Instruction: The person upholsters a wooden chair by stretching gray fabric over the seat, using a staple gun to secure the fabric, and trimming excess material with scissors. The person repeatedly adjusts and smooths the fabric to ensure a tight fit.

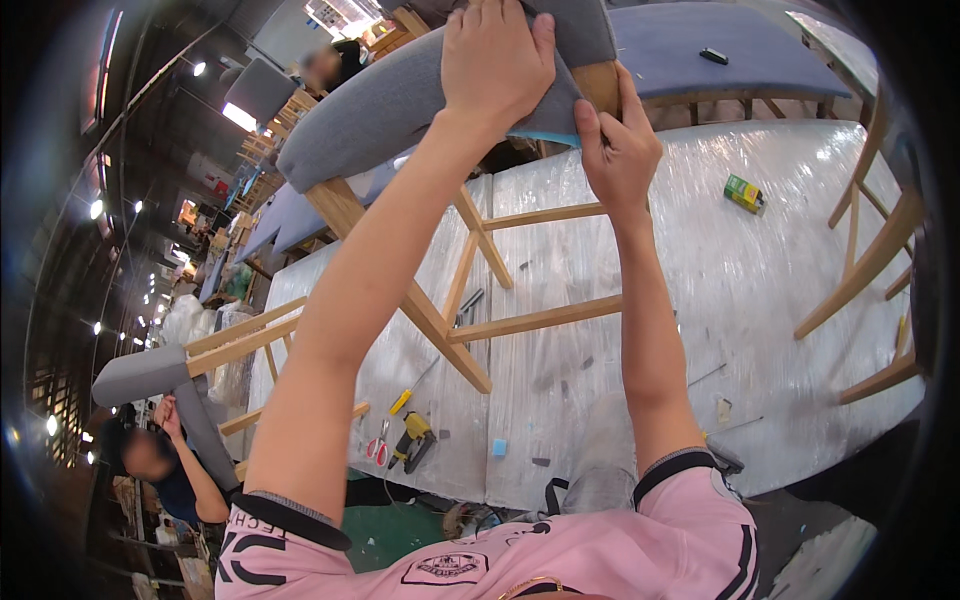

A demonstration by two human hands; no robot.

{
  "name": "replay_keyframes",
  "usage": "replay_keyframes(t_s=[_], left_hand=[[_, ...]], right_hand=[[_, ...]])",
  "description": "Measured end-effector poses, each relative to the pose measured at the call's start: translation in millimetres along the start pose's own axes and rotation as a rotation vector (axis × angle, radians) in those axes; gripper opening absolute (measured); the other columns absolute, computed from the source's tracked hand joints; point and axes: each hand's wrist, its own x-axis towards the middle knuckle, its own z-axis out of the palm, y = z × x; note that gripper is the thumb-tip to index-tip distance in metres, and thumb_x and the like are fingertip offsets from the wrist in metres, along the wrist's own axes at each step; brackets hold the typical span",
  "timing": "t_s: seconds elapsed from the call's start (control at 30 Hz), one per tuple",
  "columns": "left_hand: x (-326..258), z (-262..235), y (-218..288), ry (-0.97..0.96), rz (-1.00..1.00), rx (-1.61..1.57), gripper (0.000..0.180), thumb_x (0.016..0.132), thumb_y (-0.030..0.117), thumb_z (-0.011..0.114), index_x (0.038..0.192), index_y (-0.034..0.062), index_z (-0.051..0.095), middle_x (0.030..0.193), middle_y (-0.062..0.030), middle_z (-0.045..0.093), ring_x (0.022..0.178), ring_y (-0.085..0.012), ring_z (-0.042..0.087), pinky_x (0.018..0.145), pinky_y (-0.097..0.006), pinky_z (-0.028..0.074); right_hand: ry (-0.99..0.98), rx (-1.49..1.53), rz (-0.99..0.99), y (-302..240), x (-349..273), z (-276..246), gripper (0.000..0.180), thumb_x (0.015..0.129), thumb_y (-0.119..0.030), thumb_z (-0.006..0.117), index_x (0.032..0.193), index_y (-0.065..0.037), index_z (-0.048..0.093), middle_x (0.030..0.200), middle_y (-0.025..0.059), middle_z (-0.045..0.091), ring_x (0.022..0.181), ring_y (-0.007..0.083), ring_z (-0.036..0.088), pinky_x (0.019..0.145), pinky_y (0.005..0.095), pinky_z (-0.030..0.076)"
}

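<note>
A wooden chair with grey upholstery (365,100) is tilted over the worktable, its pale legs (440,325) and stretchers reaching down toward me. My left hand (495,62) lies over the grey padding, fingers bent across its upper part. At the corner beside it, my right hand (618,150) grips the padded part near a bare wood piece (598,87). Its index finger stretches up along the wood and its thumb presses at the fabric edge. A light blue strip (548,136) shows under that edge. The far side of the padding is hidden.
Plastic film covers the worktable (560,400). On it lie a staple gun (412,440), red-handled scissors (378,446), a yellow-handled screwdriver (402,401) and a green-yellow box (743,194). Chairs stand left (145,373) and right (870,265). A co-worker (190,470) is at lower left.
</note>
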Motion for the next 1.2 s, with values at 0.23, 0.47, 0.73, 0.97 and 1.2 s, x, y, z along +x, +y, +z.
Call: replay_keyframes(t_s=[0.23,0.47,0.73,0.97,1.2], left_hand=[[29.3,-64.2,-23.0,-0.646,0.092,-0.446,0.101,0.076,0.063,0.077,0.135,-0.0141,0.048,0.131,-0.0355,0.059,0.127,-0.0462,0.056,0.112,-0.049,0.041],[26.5,-63.9,-8.6,-0.696,0.036,-0.320,0.109,0.073,0.062,0.079,0.140,-0.0167,0.043,0.137,-0.0383,0.053,0.132,-0.0467,0.052,0.114,-0.048,0.040],[20.8,-53.0,-9.0,-0.654,-0.024,-0.292,0.105,0.072,0.060,0.081,0.137,-0.0149,0.046,0.136,-0.0349,0.055,0.130,-0.0453,0.053,0.113,-0.047,0.042],[12.3,-59.2,10.9,-0.530,-0.085,-0.267,0.095,0.071,0.057,0.082,0.129,-0.0123,0.053,0.124,-0.0285,0.063,0.123,-0.0410,0.059,0.107,-0.046,0.046],[-0.8,-56.2,17.1,-0.358,-0.033,-0.135,0.084,0.074,0.053,0.081,0.124,-0.0098,0.057,0.114,-0.0253,0.064,0.111,-0.0413,0.062,0.106,-0.049,0.045]], right_hand=[[0.007,0.068,0.012,-1.2,-2.5,-5.3,0.039,0.093,-0.031,0.075,0.068,-0.002,0.073,0.133,0.0275,0.065,0.105,0.0365,0.073,0.083,0.0360,0.058],[0.023,0.042,-0.021,0.9,-5.0,-9.1,0.039,0.093,-0.030,0.075,0.066,-0.002,0.073,0.133,0.0272,0.065,0.106,0.0365,0.073,0.083,0.0360,0.058],[0.029,0.129,-0.041,-12.0,6.3,-14.5,0.031,0.092,-0.016,0.074,0.070,0.007,0.068,0.133,0.0411,0.058,0.096,0.0468,0.072,0.080,0.0440,0.058],[0.024,0.034,-0.033,-4.1,4.2,-17.2,0.029,0.091,-0.013,0.074,0.070,0.007,0.068,0.129,0.0401,0.061,0.092,0.0477,0.072,0.079,0.0433,0.058],[0.038,-0.018,-0.020,-18.8,8.8,-22.5,0.027,0.088,-0.012,0.075,0.071,0.008,0.069,0.128,0.0395,0.062,0.097,0.0480,0.071,0.084,0.0453,0.057]])
